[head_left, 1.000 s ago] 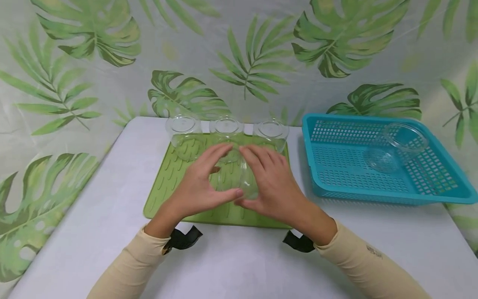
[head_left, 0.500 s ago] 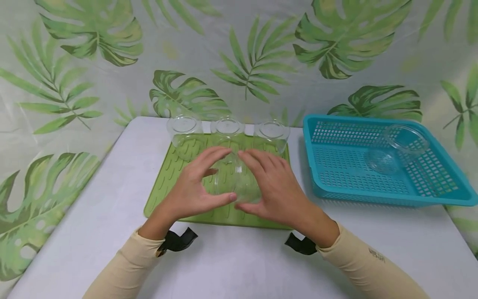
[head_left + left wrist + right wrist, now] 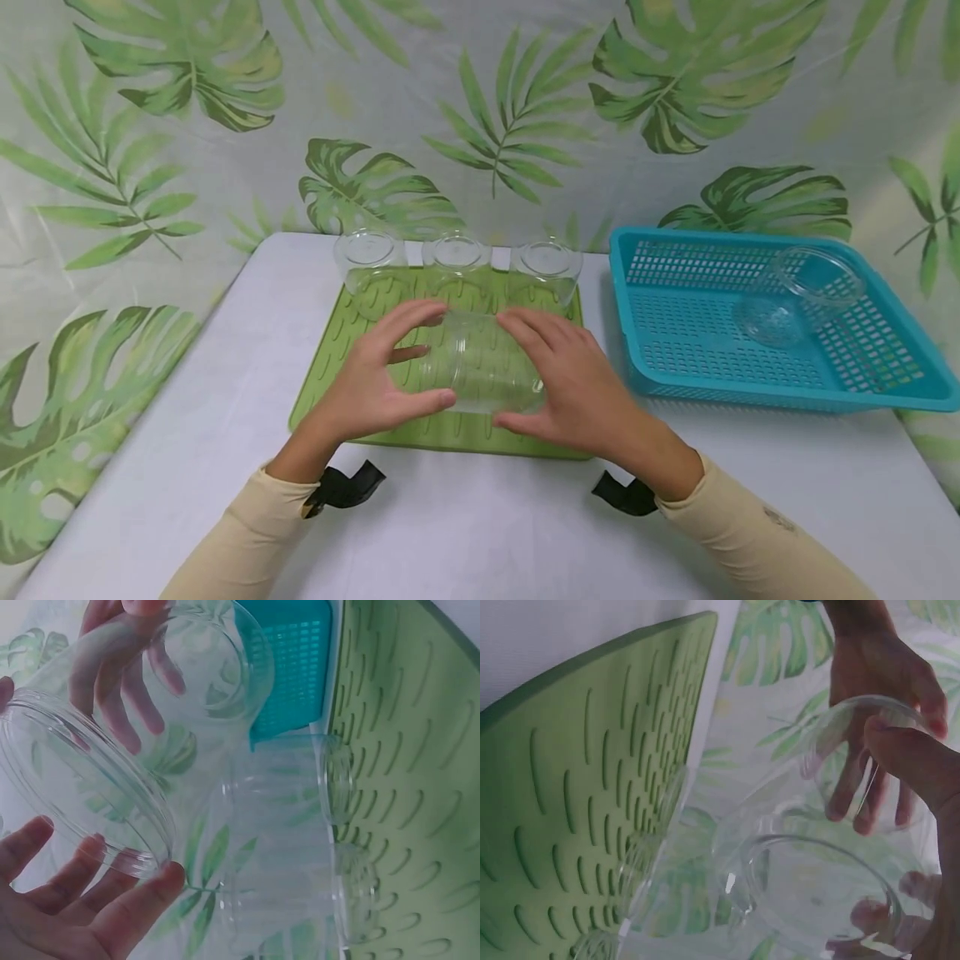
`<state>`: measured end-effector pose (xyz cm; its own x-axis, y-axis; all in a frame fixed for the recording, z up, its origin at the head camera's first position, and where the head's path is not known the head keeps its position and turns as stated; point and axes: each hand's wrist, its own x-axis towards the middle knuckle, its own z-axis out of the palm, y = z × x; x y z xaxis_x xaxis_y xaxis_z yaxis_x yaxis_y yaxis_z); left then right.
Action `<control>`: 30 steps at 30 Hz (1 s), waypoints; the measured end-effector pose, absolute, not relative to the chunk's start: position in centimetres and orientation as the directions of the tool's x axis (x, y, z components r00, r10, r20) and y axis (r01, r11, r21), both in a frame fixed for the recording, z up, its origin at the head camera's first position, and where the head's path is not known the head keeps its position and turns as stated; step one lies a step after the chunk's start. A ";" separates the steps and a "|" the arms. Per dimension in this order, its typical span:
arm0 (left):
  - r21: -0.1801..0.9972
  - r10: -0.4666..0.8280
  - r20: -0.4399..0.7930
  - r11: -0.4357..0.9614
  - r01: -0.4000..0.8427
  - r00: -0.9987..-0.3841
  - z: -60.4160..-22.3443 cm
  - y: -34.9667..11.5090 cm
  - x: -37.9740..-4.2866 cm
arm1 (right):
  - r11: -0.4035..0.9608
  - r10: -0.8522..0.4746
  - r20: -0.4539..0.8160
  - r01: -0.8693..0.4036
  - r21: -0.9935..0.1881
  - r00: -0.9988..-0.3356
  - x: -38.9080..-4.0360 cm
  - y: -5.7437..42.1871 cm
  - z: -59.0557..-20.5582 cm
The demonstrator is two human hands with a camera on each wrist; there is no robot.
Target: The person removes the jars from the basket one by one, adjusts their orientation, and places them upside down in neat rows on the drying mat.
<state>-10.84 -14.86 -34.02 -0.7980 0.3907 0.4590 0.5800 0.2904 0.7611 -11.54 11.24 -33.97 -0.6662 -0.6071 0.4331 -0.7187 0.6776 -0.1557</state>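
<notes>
A clear cup (image 3: 487,367) is held on its side above the green ridged drying mat (image 3: 330,392). Its thick banded rim (image 3: 90,784) faces left. My left hand (image 3: 367,383) holds the rim end, with thumb below and fingers above. Round the base end on the right curves my right hand (image 3: 573,383), gripping the cup's side. The round base (image 3: 821,892) shows in the right wrist view, with the left hand's fingers beyond the clear wall.
Along the mat's far edge, three clear cups (image 3: 369,258) stand upside down in a row. To the right is a blue-green plastic basket (image 3: 750,398) with another clear cup (image 3: 772,321) tilted inside. A leaf-print cloth (image 3: 495,125) hangs behind the white table (image 3: 480,517).
My hands have moved apart, the left one leftward and the right one rightward. The cup has turned more fully sideways and shifted right between them. The basket and the row of cups stay put.
</notes>
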 end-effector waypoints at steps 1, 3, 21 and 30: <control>0.766 0.385 0.460 0.285 0.577 -0.800 -34.1 -15.0 -10.7 | 0.674 -0.610 0.435 -0.722 -0.153 -0.662 -11.5 11.3 -34.0; 0.775 0.377 0.462 0.268 0.572 -0.803 -34.2 -15.3 -10.6 | 0.664 -0.617 0.439 -0.731 -0.157 -0.654 -11.5 11.4 -34.0; 0.892 0.379 0.447 -0.121 0.435 -0.810 -35.4 -17.3 -10.6 | 0.240 -0.496 0.425 -0.590 -0.771 -0.757 -11.1 11.1 -34.9; 0.859 0.353 0.497 -0.331 0.391 -0.793 -35.7 -15.8 -11.0 | -0.397 -0.389 0.516 -0.367 -0.842 -0.763 -11.4 9.4 -37.0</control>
